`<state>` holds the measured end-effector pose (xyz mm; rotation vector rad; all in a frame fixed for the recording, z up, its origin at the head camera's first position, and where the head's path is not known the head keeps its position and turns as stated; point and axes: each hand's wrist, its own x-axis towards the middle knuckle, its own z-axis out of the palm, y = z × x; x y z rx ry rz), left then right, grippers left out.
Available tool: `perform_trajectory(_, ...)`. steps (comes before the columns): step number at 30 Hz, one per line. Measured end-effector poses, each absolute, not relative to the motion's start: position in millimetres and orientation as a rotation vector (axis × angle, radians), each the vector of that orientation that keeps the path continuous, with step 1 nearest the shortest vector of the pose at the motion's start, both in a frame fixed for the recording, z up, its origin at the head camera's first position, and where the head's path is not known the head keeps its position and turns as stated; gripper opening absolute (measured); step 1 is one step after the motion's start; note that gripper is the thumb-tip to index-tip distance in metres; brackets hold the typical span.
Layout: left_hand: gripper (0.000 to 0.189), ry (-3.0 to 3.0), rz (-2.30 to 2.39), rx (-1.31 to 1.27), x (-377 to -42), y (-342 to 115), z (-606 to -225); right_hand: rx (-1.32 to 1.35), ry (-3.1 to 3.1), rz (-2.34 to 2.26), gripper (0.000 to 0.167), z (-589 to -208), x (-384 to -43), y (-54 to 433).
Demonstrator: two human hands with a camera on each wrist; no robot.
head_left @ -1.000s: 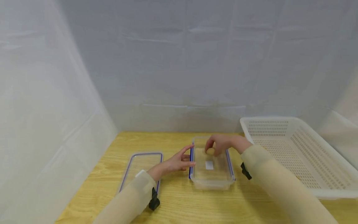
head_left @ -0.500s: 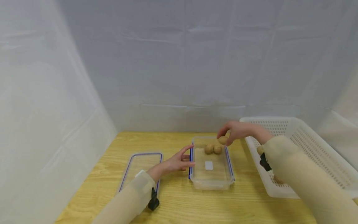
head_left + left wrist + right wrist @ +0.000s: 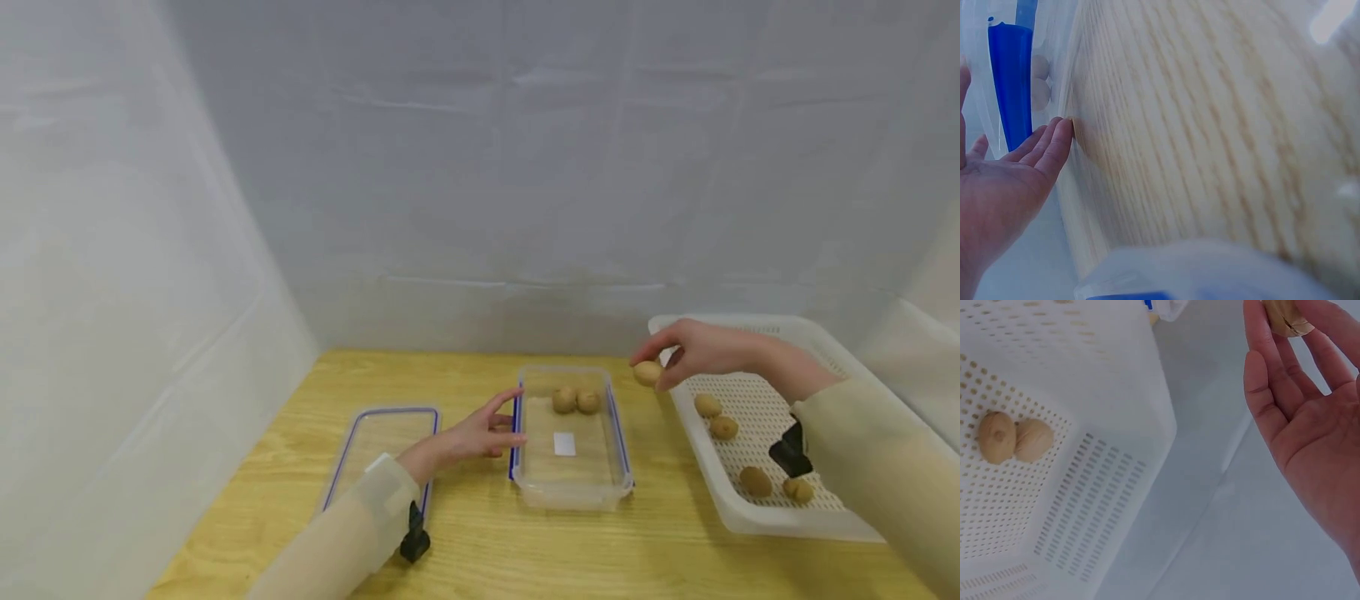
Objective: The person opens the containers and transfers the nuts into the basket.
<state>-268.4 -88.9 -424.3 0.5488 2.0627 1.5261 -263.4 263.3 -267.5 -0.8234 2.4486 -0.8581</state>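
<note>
Walnut sits pinched in the fingertips of the right hand. Fingers extended, the left hand touches the clear container holding two walnuts; four walnuts lie in the white basket.

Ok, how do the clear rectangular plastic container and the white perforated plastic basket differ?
The clear plastic container is see-through with blue edging; the white plastic basket is perforated. The container looks smaller than the basket. The container holds two roundish brown objects; the basket shows at least four. Both stand open-topped on the wooden table.
</note>
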Motion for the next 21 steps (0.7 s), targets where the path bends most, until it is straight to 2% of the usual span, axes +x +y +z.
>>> perform_trajectory(21, 0.075, 2.058, 1.531, 0.544, -266.0, -88.8, -421.9, -0.734, 2.543, -0.965, 0.043, -289.5, -217.7, 369.2)
